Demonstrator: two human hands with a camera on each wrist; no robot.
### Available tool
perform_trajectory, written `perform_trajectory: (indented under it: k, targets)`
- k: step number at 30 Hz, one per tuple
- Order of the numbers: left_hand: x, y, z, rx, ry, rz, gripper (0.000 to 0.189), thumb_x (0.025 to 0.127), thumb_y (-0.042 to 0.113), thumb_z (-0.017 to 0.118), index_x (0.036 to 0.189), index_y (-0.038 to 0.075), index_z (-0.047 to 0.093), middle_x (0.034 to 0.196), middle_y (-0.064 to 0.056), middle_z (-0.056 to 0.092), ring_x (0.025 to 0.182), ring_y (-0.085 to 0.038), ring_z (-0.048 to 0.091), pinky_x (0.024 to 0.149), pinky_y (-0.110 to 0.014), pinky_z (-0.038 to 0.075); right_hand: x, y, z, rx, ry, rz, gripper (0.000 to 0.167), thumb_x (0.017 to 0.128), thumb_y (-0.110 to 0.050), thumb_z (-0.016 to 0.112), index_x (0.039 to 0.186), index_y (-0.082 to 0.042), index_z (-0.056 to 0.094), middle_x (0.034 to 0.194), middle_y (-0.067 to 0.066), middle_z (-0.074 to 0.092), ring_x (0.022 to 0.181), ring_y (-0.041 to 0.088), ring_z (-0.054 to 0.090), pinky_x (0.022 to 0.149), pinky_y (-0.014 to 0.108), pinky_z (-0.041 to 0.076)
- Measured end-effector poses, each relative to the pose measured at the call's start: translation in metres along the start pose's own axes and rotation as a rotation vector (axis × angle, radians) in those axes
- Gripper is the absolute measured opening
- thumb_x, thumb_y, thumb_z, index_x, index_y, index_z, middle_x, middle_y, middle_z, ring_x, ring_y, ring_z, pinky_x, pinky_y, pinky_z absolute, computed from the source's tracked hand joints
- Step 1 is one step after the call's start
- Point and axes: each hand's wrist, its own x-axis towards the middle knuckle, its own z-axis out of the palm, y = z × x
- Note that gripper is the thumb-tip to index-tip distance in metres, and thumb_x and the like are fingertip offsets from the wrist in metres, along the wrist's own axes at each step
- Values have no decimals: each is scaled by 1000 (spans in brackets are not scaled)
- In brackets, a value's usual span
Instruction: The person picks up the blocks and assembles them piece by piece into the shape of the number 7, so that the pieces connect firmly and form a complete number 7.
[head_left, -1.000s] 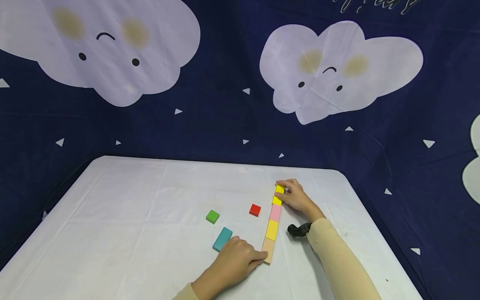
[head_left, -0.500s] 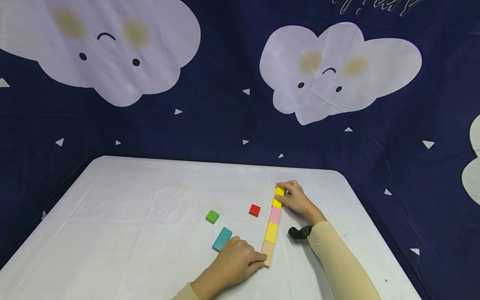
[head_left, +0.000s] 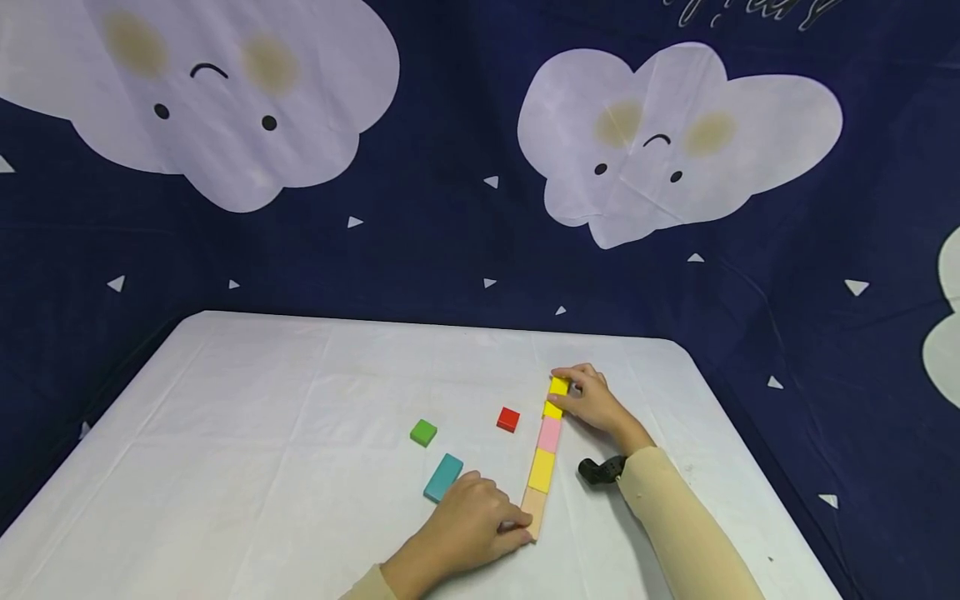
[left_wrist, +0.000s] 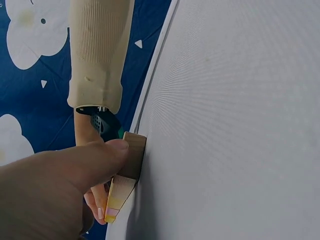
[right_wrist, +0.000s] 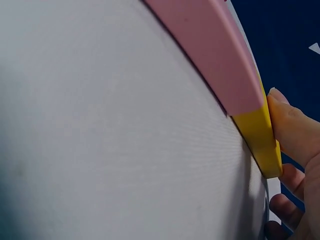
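Observation:
A straight row of blocks lies end to end on the white table, running away from me. At its near end is a plain wooden block [head_left: 534, 503], then a yellow block [head_left: 542, 471], a pink block [head_left: 549, 434] and a far yellow block [head_left: 553, 407]. My left hand [head_left: 468, 523] pinches the wooden block's near end; its thumb lies against that block in the left wrist view. My right hand [head_left: 592, 402] grips the far yellow block between thumb and fingers, partly covering it. In the right wrist view the pink block [right_wrist: 215, 55] and yellow block [right_wrist: 257, 135] touch.
Left of the row lie a red block [head_left: 507, 419], a green block [head_left: 423, 432] and a teal block [head_left: 443, 477], the last partly behind my left hand. A black wrist device [head_left: 600, 471] sits at my right cuff. A dark blue cloud-print cloth [head_left: 450, 250] hangs behind the table.
The row has slid slightly toward me, with both hands keeping to its ends. Left thumb and finger have shifted a little nearer along with it. The loose blocks stay in place.

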Motion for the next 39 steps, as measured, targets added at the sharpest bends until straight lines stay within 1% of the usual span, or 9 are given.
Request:
perform_trajectory:
  k: [5,10,16,22,25,30,33,37,39]
  targets:
    - [0,0,-1,2,16,16,16,84,52,74,87,37,80,68,24,67,61,9,44,63,-15,30,-3,-2,-1,-4,2,-15,55,85,-40,77,135,-21,61,130,8,49,121,29,40,103,51,37]
    - [0,0,-1,-7,0,23,17,84,53,73,83,38,79,67,26,66,61,9,42,64,-15,31,-5,-4,-1,-7,-3,-25,56,84,-39,79,134,-21,62,127,6,52,121,28,40,104,51,37]
    - [-1,-1,-1,-14,-6,55,20,83,56,72,88,38,80,71,27,68,62,10,43,63,-13,28,-7,-4,-2,10,-13,-22,56,81,-41,81,131,-20,64,123,4,54,123,28,39,108,53,36]
    - [-2,0,-2,-11,-31,72,24,82,59,71,94,41,79,72,27,69,60,9,38,61,-14,24,-8,-3,-2,9,-15,-27,57,78,-43,83,127,-20,67,115,3,54,119,26,40,106,50,36]
    - [-2,1,-4,-19,-51,65,24,81,60,71,95,41,79,72,28,68,59,10,37,61,-14,24,-9,-2,-2,2,-14,-40,57,76,-43,84,126,-20,68,113,3,54,116,25,40,103,48,36]
    - [-2,2,-6,-54,-106,35,26,81,61,71,96,42,79,66,28,66,59,9,34,62,-15,25,-10,-3,-2,-10,-9,-52,56,74,-40,86,124,-20,69,108,2,54,110,22,41,93,39,35]
    - [-2,2,-7,-55,-120,56,27,81,61,71,97,41,79,69,29,67,58,9,33,62,-15,26,-11,-4,-1,-14,-13,-68,56,74,-38,87,123,-19,69,105,3,53,105,21,42,88,35,35]
    - [-2,1,-8,-32,-105,104,27,81,61,71,97,41,79,74,30,70,57,7,30,61,-15,25,-13,-6,-1,-6,-17,-77,55,73,-36,88,122,-17,70,101,4,52,100,21,42,84,33,36]
    - [-3,1,-9,-26,-106,109,27,81,61,71,98,42,78,73,29,70,56,7,29,61,-15,25,-14,-6,-1,-6,-17,-76,55,72,-37,88,121,-17,70,99,4,52,99,21,43,82,33,36]
